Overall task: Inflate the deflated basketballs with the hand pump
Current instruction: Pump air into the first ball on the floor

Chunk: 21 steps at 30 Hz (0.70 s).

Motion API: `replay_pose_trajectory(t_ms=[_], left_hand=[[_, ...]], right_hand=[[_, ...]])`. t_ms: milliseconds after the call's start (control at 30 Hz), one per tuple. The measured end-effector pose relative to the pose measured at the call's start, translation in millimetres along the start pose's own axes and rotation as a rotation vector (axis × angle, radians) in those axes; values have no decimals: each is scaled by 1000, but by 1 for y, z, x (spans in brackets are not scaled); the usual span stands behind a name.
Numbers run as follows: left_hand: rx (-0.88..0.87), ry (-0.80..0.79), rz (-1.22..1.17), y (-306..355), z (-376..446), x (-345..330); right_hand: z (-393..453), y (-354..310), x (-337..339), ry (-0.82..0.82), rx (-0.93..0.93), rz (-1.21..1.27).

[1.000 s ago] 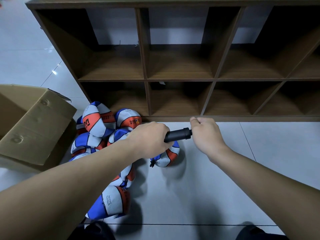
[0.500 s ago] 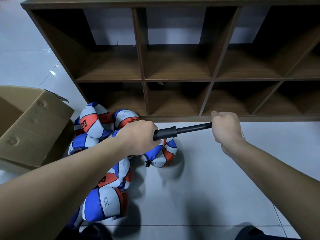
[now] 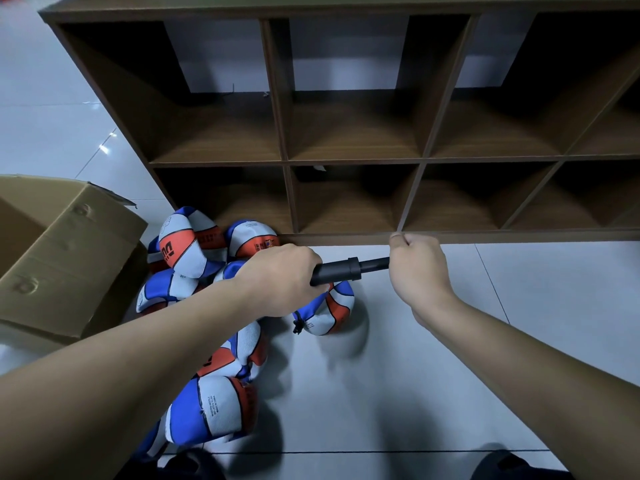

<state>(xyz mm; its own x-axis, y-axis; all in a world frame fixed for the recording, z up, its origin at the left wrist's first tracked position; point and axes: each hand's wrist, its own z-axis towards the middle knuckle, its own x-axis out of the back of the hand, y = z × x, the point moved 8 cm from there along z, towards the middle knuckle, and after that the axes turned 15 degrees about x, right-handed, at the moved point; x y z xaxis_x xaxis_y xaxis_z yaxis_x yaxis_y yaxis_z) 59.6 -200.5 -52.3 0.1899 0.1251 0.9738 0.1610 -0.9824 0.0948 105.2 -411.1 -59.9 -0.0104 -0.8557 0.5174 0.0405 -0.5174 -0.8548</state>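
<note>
Floor (image 3: pixel 450 358) bare beside pump (image 3: pixel 341 271)

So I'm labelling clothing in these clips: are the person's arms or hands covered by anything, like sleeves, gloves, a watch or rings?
Nothing is worn on what shows. The left hand and right hand are bare, without gloves, and no rings are visible. Both forearms are bare up to the frame edge: no sleeves, no watch, no wristband, no markings.

Black pump (image 3: pixel 341 273) horiz. over limp b-balls (image 3: pixel 194 306)
</note>
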Motion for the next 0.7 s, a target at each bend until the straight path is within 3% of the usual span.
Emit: replay_pose_trajectory(t_ms=[367, 700], left_hand=[[-73, 15, -1, 14, -6, -8], [-105, -4, -5, 10, -3, -9]], right_hand=[[-23, -14, -21, -79, 91, -69], [-21, -11, -27, -144, 43, -47]])
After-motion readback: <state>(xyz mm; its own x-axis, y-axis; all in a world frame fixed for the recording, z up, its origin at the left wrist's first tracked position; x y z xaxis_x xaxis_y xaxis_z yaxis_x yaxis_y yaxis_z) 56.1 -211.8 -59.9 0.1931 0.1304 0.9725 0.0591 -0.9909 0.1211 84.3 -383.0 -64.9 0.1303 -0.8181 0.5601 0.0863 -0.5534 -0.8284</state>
